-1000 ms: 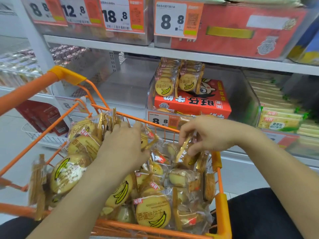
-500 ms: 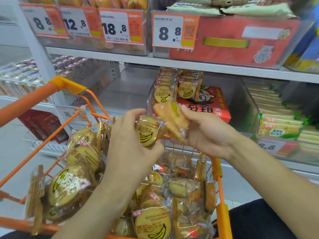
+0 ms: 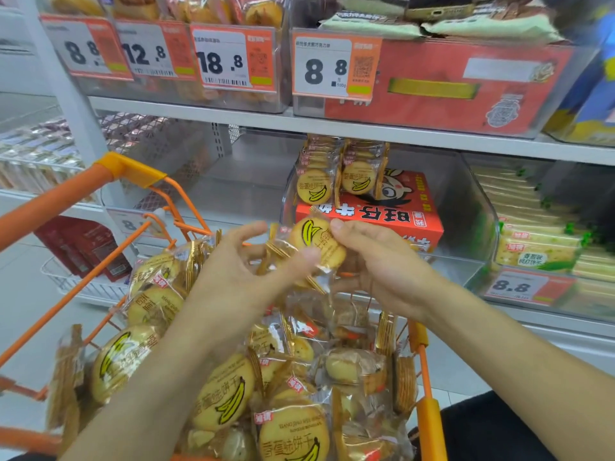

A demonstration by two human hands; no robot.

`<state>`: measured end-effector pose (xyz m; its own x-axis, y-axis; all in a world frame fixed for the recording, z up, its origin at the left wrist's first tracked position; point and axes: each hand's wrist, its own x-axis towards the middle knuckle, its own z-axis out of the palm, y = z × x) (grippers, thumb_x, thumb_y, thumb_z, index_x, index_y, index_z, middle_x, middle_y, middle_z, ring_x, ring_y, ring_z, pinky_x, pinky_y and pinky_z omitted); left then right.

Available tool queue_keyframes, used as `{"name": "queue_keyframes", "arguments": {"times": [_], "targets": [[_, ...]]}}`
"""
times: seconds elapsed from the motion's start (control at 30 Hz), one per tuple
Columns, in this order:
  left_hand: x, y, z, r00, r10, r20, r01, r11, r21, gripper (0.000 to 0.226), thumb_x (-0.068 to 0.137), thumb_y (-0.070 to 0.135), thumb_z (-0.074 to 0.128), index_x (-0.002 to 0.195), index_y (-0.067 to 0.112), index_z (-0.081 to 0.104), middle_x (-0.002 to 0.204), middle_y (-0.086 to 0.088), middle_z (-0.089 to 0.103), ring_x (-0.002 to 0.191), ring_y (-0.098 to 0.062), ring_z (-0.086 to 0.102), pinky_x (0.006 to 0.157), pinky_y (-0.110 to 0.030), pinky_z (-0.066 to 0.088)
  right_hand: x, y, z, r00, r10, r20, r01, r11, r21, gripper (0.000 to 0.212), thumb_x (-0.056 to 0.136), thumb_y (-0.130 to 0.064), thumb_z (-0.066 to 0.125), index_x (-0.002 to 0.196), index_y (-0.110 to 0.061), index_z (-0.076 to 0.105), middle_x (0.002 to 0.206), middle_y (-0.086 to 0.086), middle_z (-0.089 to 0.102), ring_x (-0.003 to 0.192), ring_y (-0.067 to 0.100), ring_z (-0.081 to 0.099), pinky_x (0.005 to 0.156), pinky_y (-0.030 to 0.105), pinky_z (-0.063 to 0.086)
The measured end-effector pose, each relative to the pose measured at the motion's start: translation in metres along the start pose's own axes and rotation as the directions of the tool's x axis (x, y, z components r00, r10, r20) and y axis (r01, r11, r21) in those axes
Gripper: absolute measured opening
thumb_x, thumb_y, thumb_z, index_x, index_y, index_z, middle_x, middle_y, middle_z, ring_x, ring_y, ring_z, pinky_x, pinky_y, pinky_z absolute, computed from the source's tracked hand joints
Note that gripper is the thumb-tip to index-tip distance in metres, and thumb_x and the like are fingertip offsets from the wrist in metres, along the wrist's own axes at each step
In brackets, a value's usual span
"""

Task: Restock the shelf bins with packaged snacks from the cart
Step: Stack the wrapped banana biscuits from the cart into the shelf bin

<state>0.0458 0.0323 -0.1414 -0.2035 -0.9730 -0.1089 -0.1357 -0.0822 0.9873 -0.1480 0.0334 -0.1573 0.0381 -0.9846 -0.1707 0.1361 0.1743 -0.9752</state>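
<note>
Bright even light; edges warped; fingers (image 3: 301, 261) seemingly motion-blurred.

On the upper shelf, four price tags hang on the bin fronts, reading from left to right: 8.8 (image 3: 81, 51), 12.8 (image 3: 144, 53), 18.8 (image 3: 220, 61) with a barcode beneath, and 8.8 (image 3: 324, 69) with "500g" in small print (the fine lines of Chinese above the prices are too blurred to read). In the middle bin, the red carton (image 3: 392, 224) carries large characters upside down, 旺仔牛奶. The biscuit packs standing on it (image 3: 314, 188) read 香蕉味饼干 beside a banana drawing. A near pack in the orange cart (image 3: 293, 437) shows the same words under "XIANG JIAO WEI BING". At the right, a lower tag (image 3: 514, 287) reads 8.8.
</note>
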Motion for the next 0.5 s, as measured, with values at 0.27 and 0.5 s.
{"name": "queue_keyframes", "arguments": {"times": [0.27,0.5], "targets": [[0.002,-0.004,0.0,0.952,-0.16,0.26,0.238,0.922,-0.304,0.055,0.072,0.003,0.073,0.124,0.005,0.055,0.105,-0.021,0.074,0.091,-0.035,0.073,0.075,-0.039,0.062,0.005,0.001,-0.009,0.999,0.042,0.011,-0.042,0.999,-0.006,0.044,0.106,-0.028,0.044,0.129,0.009,0.054,0.102,0.016,0.066,0.087,0.027,0.063,0.076,0.048,0.055],[0.005,-0.009,0.011,0.983,-0.165,0.079,0.179,0.959,-0.221,0.028,0.09,-0.005,0.062,0.101,0.019,0.055,0.084,-0.009,0.075,0.064,-0.017,0.071,0.063,-0.033,0.058,0.004,-0.011,-0.024,0.949,-0.293,-0.119,0.264,0.942,-0.209,0.031,0.096,-0.033,0.057,0.121,-0.017,0.067,0.1,0.003,0.073,0.086,0.017,0.069,0.071,0.03,0.056]]}}
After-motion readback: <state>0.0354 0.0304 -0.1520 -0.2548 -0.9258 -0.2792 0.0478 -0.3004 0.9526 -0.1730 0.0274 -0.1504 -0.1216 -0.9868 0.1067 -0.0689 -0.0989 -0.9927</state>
